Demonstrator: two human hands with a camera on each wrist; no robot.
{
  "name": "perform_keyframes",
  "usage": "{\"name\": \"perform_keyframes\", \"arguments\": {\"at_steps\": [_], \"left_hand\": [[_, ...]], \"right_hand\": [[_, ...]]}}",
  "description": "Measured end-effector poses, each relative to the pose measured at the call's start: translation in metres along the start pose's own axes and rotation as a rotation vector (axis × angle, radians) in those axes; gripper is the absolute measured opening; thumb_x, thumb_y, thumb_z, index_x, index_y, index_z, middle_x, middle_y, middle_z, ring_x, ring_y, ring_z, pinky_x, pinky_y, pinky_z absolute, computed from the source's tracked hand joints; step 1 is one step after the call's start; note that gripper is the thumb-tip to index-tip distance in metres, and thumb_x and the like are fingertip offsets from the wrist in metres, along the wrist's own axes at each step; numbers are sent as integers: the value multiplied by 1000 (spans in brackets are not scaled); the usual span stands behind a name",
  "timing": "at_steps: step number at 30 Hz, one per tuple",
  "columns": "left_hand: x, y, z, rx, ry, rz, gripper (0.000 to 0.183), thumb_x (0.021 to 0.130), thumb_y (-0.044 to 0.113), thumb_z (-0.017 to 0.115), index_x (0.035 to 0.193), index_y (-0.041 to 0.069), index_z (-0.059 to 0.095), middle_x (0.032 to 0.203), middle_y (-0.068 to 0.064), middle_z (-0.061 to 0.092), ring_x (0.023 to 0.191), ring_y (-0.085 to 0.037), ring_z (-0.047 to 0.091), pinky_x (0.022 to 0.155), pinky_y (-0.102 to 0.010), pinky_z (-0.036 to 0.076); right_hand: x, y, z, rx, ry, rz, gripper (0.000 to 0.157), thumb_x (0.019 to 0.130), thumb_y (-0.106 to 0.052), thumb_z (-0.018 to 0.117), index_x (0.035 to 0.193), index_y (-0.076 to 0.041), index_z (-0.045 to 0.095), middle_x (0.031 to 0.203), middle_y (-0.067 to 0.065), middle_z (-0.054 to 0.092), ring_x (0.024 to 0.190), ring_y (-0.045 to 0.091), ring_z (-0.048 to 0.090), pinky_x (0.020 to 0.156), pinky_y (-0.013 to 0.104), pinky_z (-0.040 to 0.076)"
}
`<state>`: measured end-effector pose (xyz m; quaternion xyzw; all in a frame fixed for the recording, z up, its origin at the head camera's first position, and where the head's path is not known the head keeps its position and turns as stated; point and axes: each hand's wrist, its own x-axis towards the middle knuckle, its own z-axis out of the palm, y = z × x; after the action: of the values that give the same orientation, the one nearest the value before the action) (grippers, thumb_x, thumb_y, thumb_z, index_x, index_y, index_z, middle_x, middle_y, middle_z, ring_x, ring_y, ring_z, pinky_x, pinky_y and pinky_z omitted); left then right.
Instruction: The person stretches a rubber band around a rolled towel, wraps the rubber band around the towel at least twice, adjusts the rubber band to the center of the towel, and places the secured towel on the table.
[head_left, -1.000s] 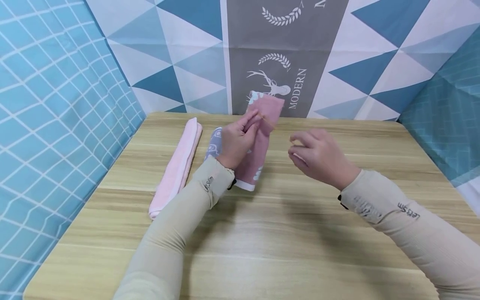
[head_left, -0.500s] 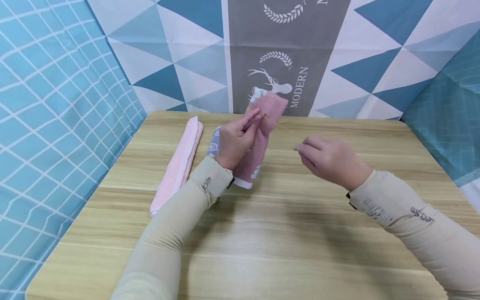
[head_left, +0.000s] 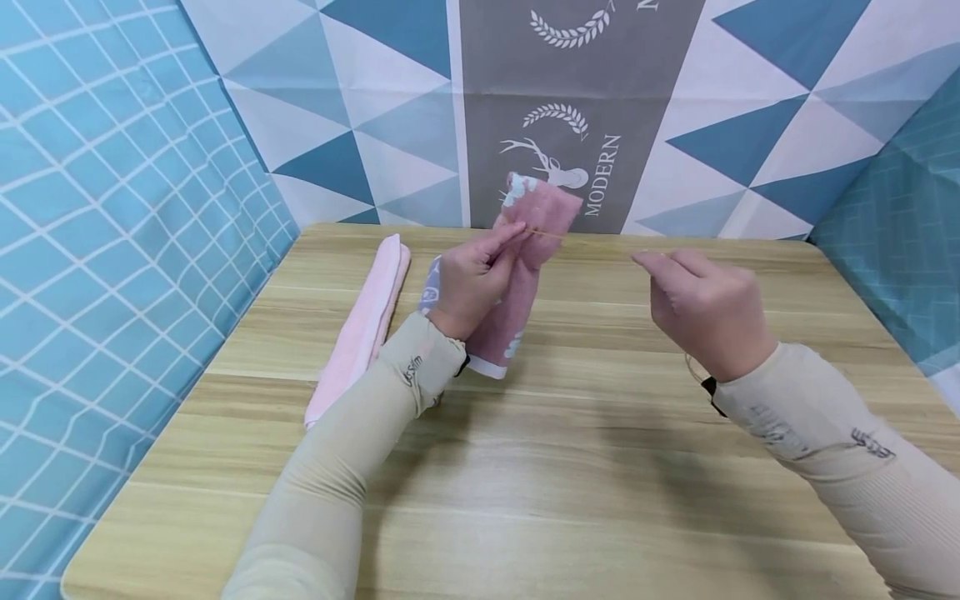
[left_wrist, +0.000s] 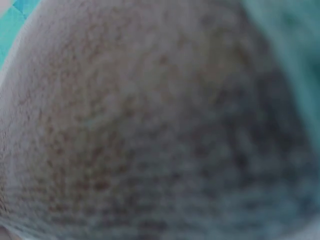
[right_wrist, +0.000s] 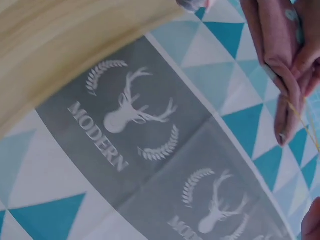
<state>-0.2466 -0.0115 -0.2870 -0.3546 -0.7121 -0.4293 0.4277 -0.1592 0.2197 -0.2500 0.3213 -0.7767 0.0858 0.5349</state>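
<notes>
My left hand (head_left: 476,279) grips a dusty-pink towel (head_left: 517,292) with pale blue patterns, bunched at its middle and held up over the table's far part. A thin yellow rubber band (head_left: 543,234) runs from the bunched spot toward my right hand (head_left: 705,304), whose thumb and fingers pinch its other end. In the right wrist view, two strands of the rubber band (right_wrist: 291,106) stretch from the twisted towel (right_wrist: 277,40). Part of the towel is hidden behind my left hand. Blurred fabric fills the left wrist view.
A folded light-pink towel (head_left: 356,342) lies lengthwise on the left of the wooden table (head_left: 510,500). Beyond my left hand, a grey-blue patterned towel (head_left: 430,292) shows partly. Patterned cloth (head_left: 405,108) hangs behind the table's far edge.
My right hand has moved to the right, away from the towel, and turned, stretching the rubber band longer. My left hand has stayed nearly still with the towel.
</notes>
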Motion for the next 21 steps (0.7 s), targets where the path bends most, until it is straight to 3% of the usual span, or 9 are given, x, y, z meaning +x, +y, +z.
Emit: {"name": "perform_keyframes", "arguments": {"at_steps": [4,7,8,11,13,15,17,19,21], "left_hand": [[0,3,-2,6,-7,13,16,84,-2,68,100,-3,73,94,-16,71,81,-26,70,74,-23,54],[0,4,-2,14,-19,43,16,84,-2,68,100,-3,73,93,-15,71,82,-26,70,76,-22,53],[0,4,-2,13,-28,53,16,85,-2,67,100,-3,73,94,-15,71,84,-27,70,78,-21,53],[-3,5,-1,22,-57,67,16,85,-3,67,100,-3,73,96,-16,71,88,-27,69,82,-19,51],[-5,6,0,21,-82,66,16,85,-3,67,100,-3,73,98,-16,71,91,-27,69,84,-18,49],[-7,8,1,23,-100,62,16,85,-2,67,101,-3,73,98,-16,71,91,-26,69,84,-17,49],[-7,10,2,15,-112,54,17,86,-1,67,101,-3,73,98,-16,70,92,-25,69,83,-17,49],[-7,13,2,2,-119,45,17,86,-1,67,101,-3,73,98,-15,70,92,-25,69,83,-17,49],[-6,16,3,1,-135,43,17,86,-1,66,101,-2,73,98,-14,71,90,-23,69,82,-16,49]], "right_hand": [[5,-2,-7,-79,-24,46,21,81,13,54,93,6,70,54,18,51,31,24,34,30,35,23],[7,-2,-10,-239,-114,104,29,85,12,46,99,5,71,47,15,43,33,18,23,33,30,14],[7,-2,-10,-291,-144,114,26,87,10,47,93,5,72,44,13,38,35,16,19,36,29,12],[6,-3,-8,-388,-255,94,15,88,3,59,96,1,72,42,6,28,39,12,13,39,27,10],[5,-3,-8,-356,-294,49,18,82,-4,73,99,0,72,43,7,33,35,13,19,36,27,14],[4,-2,-8,-262,-315,0,44,71,-6,83,112,0,68,47,9,40,33,16,27,33,29,20],[4,0,-7,-157,-308,-67,58,65,-4,86,118,1,64,51,11,44,34,18,32,32,30,24],[3,3,-6,-67,-294,-144,64,64,-3,86,122,3,61,53,11,44,36,18,34,32,31,26],[3,6,-4,-14,-269,-217,54,74,-8,80,123,4,60,52,10,41,37,16,31,32,31,26]]}}
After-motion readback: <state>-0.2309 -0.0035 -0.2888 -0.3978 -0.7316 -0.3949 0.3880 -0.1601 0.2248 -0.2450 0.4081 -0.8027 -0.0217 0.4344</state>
